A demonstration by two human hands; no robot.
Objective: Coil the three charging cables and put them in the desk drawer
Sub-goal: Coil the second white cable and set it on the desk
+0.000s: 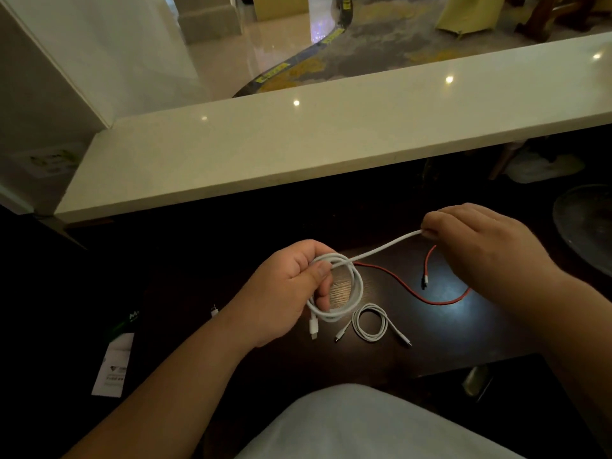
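Left hand (291,289) grips the white cable (334,286) coil, right hand (477,240) pinches its tail — tail runs far-right from coil, likely the last wrap.

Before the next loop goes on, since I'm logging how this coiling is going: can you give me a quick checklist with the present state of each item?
1. Left hand grips the loops of the thick white cable: ok.
2. Right hand pinches that cable's free end, stretched between the hands: ok.
3. Small white cable already coiled, lying on the desk: ok.
4. Red cable coiled: not ok, it lies loose on the desk.
5. Red cable clear of the held coil: cannot tell, one end runs behind it.
6. Drawer open and ready: cannot tell, none in view.
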